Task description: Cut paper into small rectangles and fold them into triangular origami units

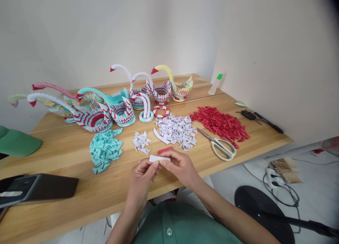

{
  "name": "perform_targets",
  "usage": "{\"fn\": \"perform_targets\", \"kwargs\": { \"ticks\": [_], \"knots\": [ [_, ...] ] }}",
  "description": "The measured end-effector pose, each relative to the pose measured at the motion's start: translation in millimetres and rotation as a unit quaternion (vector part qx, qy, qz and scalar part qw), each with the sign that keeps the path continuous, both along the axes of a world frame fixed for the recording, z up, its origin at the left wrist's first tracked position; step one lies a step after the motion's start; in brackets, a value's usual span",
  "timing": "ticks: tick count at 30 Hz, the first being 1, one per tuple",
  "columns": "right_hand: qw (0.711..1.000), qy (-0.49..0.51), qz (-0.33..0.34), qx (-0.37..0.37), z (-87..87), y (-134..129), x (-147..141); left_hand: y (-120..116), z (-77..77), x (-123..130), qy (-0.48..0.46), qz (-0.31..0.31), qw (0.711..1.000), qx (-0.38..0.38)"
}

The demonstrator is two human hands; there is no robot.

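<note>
The wooden table [66,162] was the largest thing, w/ a group of paper swans [123,113] at its far side. Nearer were the heaps of folded pieces: red heap [219,124], white heap [177,131], turquoise heap [106,149]. The L hand [144,170] and R hand [182,164] were close together above the near edge; scissors [215,141] lay to the R. A red paper piece [165,150] was just beyond the R hand; contact btwn them I couldn't tell. Smallest was the white paper strip [159,159], btwn both hands, thumbs and fingers of each pinching it. Prob. it was v. light, thin, rather stiff along folds, not slippery, but easy to crease or tear, so best hold was gentle, w/ fingertips near both ends.
</note>
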State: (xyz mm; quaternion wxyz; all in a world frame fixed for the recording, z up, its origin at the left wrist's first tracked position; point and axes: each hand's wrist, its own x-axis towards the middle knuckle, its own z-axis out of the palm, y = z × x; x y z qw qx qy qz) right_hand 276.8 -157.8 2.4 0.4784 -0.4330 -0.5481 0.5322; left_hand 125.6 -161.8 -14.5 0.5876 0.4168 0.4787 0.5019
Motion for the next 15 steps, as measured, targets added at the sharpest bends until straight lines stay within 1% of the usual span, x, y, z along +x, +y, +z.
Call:
{"fn": "perform_targets", "kwargs": {
  "ticks": [3,6,8,10,12,15],
  "knots": [
    [0.999,-0.039,-0.008,0.025,3.5,-1,-2,-2,-2.1,0,0.011,0.006,1.0,0.009],
    [0.996,-0.08,-0.026,0.04,3.3,1,-3,-3,-2.4,-1,0.003,0.028,1.0,0.009],
    [0.992,-0.113,-0.02,0.051,6.6,3,-1,-3,-0.6,-3,0.0,0.039,0.999,0.011],
    [0.984,-0.154,-0.012,0.092,17.1,1,5,-2,3.0,-7,0.014,0.035,0.999,0.022],
    [0.967,-0.197,0.002,0.161,33.8,-11,16,0,7.8,-11,0.046,0.02,0.998,0.035],
    [0.938,-0.238,0.112,0.227,56.8,-43,33,2,14.6,-15,0.074,-0.004,0.996,0.041]
  ]
}}
